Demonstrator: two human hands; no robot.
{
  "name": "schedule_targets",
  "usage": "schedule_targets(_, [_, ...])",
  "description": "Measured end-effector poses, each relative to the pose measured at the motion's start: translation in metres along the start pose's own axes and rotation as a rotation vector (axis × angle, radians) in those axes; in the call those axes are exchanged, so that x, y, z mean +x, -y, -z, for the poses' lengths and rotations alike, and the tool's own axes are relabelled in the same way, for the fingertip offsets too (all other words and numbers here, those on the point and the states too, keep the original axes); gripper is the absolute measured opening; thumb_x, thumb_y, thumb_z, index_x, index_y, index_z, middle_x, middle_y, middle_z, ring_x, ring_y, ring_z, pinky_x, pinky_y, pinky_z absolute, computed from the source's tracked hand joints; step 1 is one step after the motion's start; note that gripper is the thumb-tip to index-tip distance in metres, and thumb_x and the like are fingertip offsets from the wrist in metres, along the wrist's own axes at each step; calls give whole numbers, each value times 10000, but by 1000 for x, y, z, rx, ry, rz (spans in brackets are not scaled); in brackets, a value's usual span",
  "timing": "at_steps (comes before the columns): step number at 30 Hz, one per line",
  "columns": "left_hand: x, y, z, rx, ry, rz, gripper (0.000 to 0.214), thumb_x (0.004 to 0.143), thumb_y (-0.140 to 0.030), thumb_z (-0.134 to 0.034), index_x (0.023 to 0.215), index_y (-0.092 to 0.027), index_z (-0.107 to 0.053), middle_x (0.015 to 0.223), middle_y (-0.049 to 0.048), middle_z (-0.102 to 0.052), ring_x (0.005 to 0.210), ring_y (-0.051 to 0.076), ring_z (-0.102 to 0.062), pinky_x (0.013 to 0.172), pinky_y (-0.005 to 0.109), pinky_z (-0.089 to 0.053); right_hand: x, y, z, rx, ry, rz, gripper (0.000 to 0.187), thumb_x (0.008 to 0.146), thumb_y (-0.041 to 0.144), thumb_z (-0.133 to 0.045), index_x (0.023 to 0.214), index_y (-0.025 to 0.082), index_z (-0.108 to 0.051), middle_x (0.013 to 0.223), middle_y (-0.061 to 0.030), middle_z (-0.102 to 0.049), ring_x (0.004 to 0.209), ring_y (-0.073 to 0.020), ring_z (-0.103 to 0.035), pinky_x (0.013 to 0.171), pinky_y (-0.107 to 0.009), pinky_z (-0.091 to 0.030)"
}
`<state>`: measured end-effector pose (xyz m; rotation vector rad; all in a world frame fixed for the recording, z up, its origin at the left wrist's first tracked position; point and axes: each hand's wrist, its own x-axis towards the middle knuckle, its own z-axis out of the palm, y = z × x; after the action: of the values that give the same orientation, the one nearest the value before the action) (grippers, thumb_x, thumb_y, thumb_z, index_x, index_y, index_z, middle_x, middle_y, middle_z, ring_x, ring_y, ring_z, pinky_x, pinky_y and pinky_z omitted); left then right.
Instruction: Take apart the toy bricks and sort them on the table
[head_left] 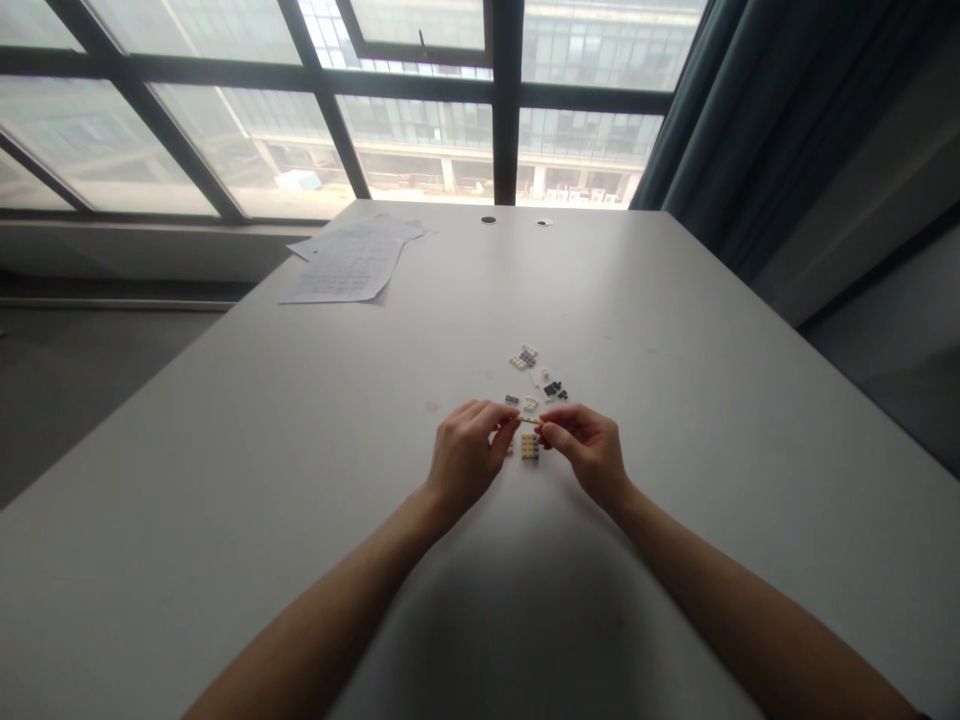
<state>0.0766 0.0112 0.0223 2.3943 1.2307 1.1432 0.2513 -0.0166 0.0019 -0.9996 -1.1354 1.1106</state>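
Observation:
Between my two hands is a thin tan building-brick plate (529, 420), held level just above the table. My left hand (472, 437) pinches its left end, and my right hand (589, 440) pinches the right end. Just below it lies a tan and grey studded brick piece (530, 447). Another tan piece (510, 449) is partly hidden by my left fingers. Beyond my fingertips are a small dark grey brick (511, 399) and a white piece (531, 403).
Farther off on the white table (360, 400) lie white and grey studded plates (524, 357) and black pieces (553, 388). Printed papers (352, 260) rest at the far left. Two cable holes (488, 220) sit near the back edge, before the window.

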Motion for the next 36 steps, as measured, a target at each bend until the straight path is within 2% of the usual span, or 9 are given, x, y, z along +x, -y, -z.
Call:
schedule_targets(7, [1, -1, 1, -69, -114, 3, 100, 854, -184, -588, 919, -186, -665, 787, 15, -679, 704, 136, -621, 713, 256, -492, 0, -7, 0, -154, 30, 72, 137, 728, 253, -745, 832, 188, -682, 769, -19, -695, 686, -146, -648, 661, -273, -544])
schedule_targets(12, [1, -4, 0, -166, -79, -6, 201, 854, -158, -576, 1032, -179, -665, 873, 36, -693, 759, 137, -640, 742, 253, -509, 1, -8, -1, -208, 39, 103, 174, 727, 262, -749, 848, 196, -641, 744, -7, -680, 662, -147, -646, 650, -285, -552])
schedule_targets(18, [0, -5, -1, -286, -36, 42, 210, 847, -183, -604, 1045, -185, -674, 875, 42, -695, 757, 133, -642, 727, 251, -516, -4, -7, -3, -286, 73, 121, 192, 731, 270, -751, 830, 196, -605, 706, 2, -671, 626, -148, -652, 610, -277, -543])
schedule_targets(24, [2, -8, -1, -430, -12, 213, 240, 794, -175, -652, 1033, -191, -642, 822, 14, -713, 726, 130, -664, 710, 245, -529, -5, -5, -4, -311, 94, 143, 202, 734, 293, -756, 841, 196, -615, 725, -16, -697, 643, -163, -674, 617, -281, -547])
schedule_targets(27, [2, -8, -1, -526, -7, 298, 216, 776, -210, -674, 980, -180, -613, 791, 16, -712, 716, 145, -676, 653, 239, -530, -5, -6, -4, -251, 114, 139, 251, 742, 284, -750, 933, 205, -608, 765, -24, -724, 669, -173, -694, 655, -304, -567])
schedule_targets(32, [3, -7, -3, -592, 16, 347, 178, 783, -250, -674, 925, -170, -602, 746, 27, -702, 693, 156, -672, 613, 240, -519, -5, -7, -3, -205, 134, 145, 498, 749, 242, -742, 1208, 236, -547, 803, -17, -736, 698, -174, -704, 706, -337, -582])
schedule_targets(36, [1, -4, -5, -619, 35, 342, 157, 814, -271, -648, 926, -167, -610, 731, 27, -686, 677, 151, -656, 616, 248, -516, -3, -4, -3, -253, 164, 197, 497, 747, 247, -740, 1216, 243, -575, 803, -14, -737, 692, -158, -691, 710, -316, -576])
